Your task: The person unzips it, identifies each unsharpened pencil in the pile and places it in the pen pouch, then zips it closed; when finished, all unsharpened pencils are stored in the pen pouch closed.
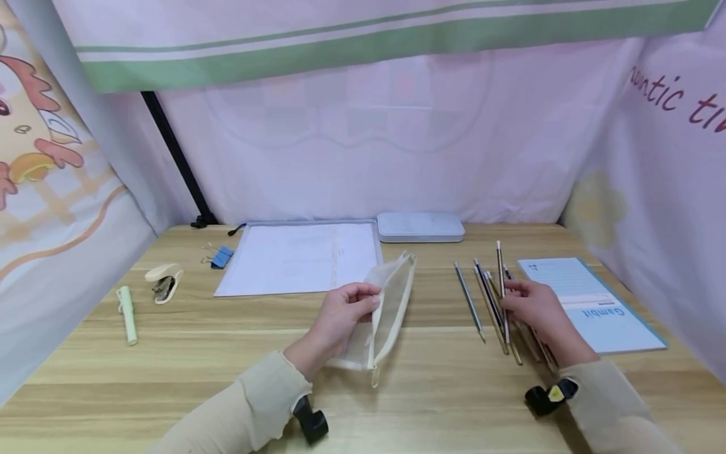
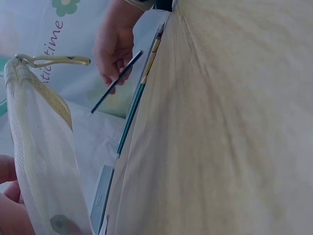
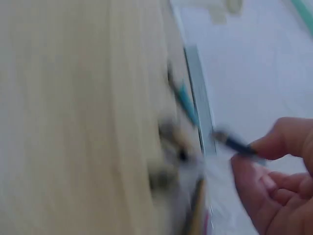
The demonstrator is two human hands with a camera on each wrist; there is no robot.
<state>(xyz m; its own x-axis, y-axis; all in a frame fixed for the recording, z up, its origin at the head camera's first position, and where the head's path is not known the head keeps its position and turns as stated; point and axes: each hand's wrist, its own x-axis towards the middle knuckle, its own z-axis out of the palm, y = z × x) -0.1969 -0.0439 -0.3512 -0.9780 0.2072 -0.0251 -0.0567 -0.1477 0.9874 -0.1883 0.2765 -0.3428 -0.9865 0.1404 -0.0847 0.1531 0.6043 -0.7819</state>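
In the head view my left hand (image 1: 340, 318) grips a whitish mesh zip pouch (image 1: 397, 309) by its side. The pouch hangs above the table with its zipped edge facing right and its mouth apart. A pencil (image 1: 501, 265) is pinched between the thumb and fingers of my right hand (image 1: 539, 310). It stands raised over several other pencils (image 1: 489, 309) lying in a loose bunch on the table. One teal pencil (image 1: 468, 299) lies a little left of the bunch. The right wrist view is blurred, but the held pencil (image 3: 237, 144) shows between thumb and fingertip.
A Gambit notepad (image 1: 612, 328) lies right of the pencils. At the back are a white sheet on a board (image 1: 300, 258) and a pale blue case (image 1: 421, 228). On the left lie a blue binder clip (image 1: 222, 257), a cream stapler (image 1: 165, 282) and a green pen (image 1: 128, 316).
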